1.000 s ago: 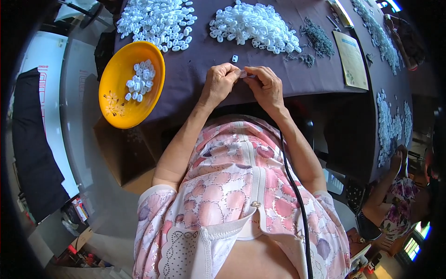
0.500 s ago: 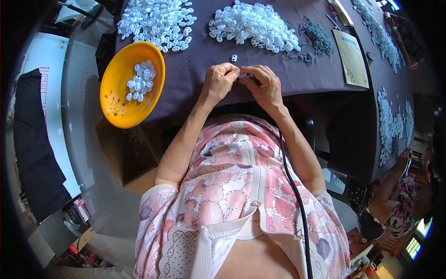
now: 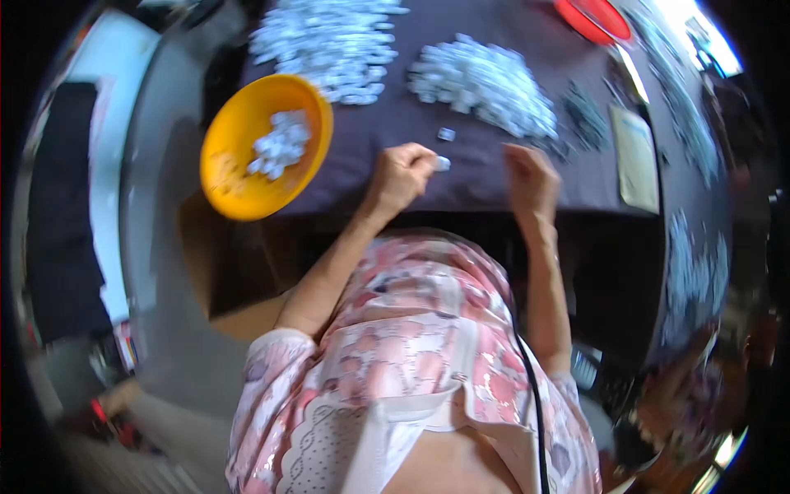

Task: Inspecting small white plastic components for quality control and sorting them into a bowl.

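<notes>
My left hand (image 3: 401,177) is closed, with a small white plastic piece (image 3: 443,164) pinched at its fingertips above the dark cloth. To the right, apart from it, my right hand (image 3: 533,181) is smeared by motion; whether its fingers grip anything is hidden by the blur. A single white piece with dark holes (image 3: 446,134) lies on the cloth just beyond my left hand. Farther back sits a heap of similar white pieces (image 3: 485,82), and beside it on the right a small pile of thin grey pieces (image 3: 585,115), too blurred to name.
A yellow bowl (image 3: 222,132) holding several white pieces stands at the table's left edge. Behind it spreads another white heap (image 3: 325,49). On the right lie a tan envelope-like packet (image 3: 635,160) and, farther back, a red basin (image 3: 594,20). A person sits at the lower right.
My hands, together half a second ago, have come apart; the right one has moved right, toward the grey pile. The view has shifted, bringing the red basin into sight.
</notes>
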Tool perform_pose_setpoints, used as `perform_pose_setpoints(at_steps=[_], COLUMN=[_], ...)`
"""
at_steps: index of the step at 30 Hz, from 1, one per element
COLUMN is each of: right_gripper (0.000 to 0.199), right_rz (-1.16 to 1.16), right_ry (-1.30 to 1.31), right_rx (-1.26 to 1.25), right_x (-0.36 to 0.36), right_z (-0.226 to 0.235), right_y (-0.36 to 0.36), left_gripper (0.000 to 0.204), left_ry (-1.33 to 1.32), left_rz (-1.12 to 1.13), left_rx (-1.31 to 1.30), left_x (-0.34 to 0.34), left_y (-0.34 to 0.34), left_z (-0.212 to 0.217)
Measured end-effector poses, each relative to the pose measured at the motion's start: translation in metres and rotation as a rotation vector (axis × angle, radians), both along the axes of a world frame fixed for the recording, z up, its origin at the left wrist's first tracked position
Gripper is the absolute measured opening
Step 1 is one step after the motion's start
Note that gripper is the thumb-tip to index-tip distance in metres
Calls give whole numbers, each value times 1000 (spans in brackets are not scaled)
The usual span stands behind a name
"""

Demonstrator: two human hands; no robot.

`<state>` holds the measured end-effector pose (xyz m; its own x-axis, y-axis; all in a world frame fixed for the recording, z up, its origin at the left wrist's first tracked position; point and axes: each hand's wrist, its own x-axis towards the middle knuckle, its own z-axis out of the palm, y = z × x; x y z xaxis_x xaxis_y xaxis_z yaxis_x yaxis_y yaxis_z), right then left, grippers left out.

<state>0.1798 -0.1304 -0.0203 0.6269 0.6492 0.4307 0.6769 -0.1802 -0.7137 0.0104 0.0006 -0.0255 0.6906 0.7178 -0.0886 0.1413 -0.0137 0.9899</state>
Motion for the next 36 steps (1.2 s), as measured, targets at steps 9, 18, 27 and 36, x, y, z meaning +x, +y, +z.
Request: perform_pose_setpoints(at_steps=[9, 18, 27, 36], right_gripper=[8, 8, 9, 3], right_rz=[-191, -74, -69, -37], right_ry=[-352, -263, -413, -249], right_rx=[-260, -363, -584, -227], right_x=[53, 55, 52, 38], right_z=[-19, -10, -4, -2], right_y=[-18, -13, -9, -10], left_gripper=[11, 9, 8, 5], left_ry=[3, 296, 196, 79], left_rz=[376, 550, 506, 84], left_rx=[461, 467, 625, 570], left_x=[-84, -151, -112, -21], left_y=[23, 78, 64, 21], left_z=[44, 25, 38, 13])
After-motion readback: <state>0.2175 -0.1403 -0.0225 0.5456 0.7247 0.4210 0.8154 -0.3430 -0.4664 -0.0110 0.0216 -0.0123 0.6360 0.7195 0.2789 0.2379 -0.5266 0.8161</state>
